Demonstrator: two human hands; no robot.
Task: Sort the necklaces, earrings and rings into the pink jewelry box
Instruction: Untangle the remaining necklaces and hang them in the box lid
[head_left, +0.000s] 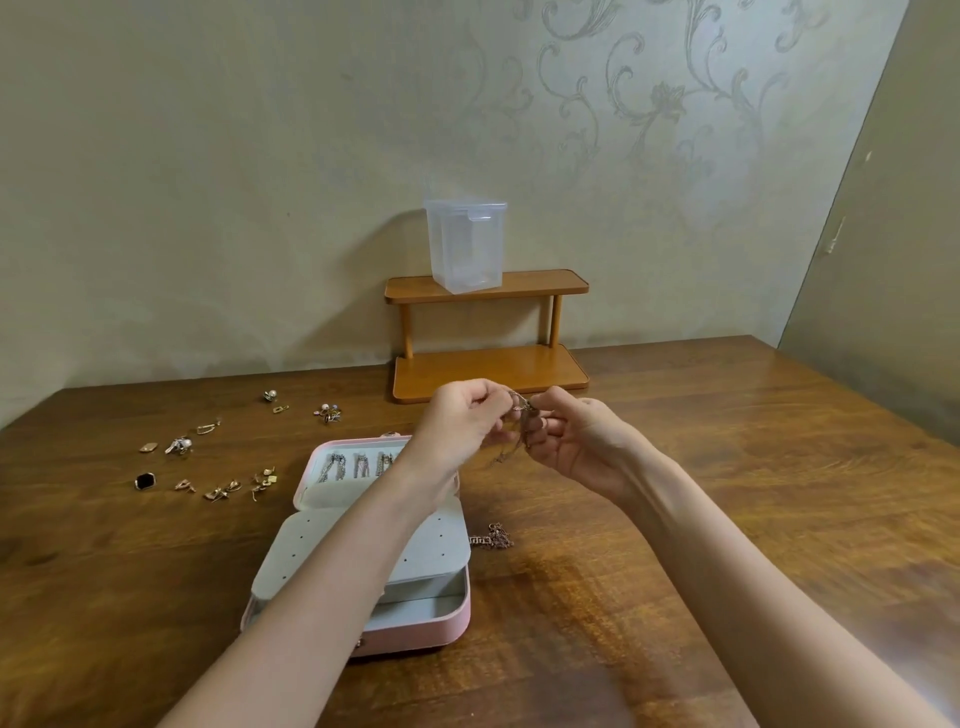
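Observation:
The pink jewelry box (447, 621) lies open in the middle of the table, with a grey perforated flap over its base and several chains hung in its lid (353, 465). Above the lid, my left hand (465, 415) and my right hand (571, 436) both pinch a thin rose-gold necklace (522, 415) that dangles between them. Another rose-gold chain (493, 538) lies on the table just right of the box. Earrings and rings (223, 488) are scattered to the left, among them a black-stone ring (145, 480) and pearl pieces (179, 445).
A small two-tier wooden shelf (488, 364) stands against the wall behind the box, with a clear plastic container (465, 244) on its top tier. More earrings (327, 413) lie at the back left. The table's right half is bare wood.

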